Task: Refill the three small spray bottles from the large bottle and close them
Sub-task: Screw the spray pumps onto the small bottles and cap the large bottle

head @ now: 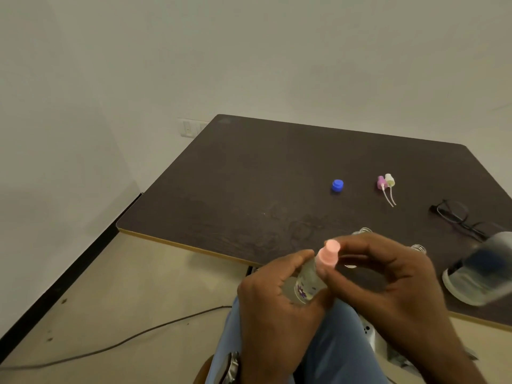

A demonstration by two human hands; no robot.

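Both hands sit lowest in view, just off the near edge of the dark table [249,173], above blue-trousered knees. Left hand [273,297] curled snugly around the clear body of a small spray bottle [306,284], fingers closed, bottle tilted with its top leaning toward the table; purple flower print visible on the body. Right hand [388,281] partly closed, thumb and fingertips pinching the pink spray cap [328,256] seated on that bottle's neck. Whether the cap is fully tightened cannot be told. On the table, just beyond the right hand: two open threaded bottle necks, one [364,231] above the knuckles, another [418,248] to their right; bodies hidden. At the table's right edge, large bottle [482,270], blurred, clear with a dark patch; upright or tilted cannot be told. Toward the table's middle: blue cap [337,185]; to its right a purple spray head [381,183] and white spray head [389,180], touching, dip tubes trailing nearer. Dark-framed glasses [457,218] lie by the right edge.
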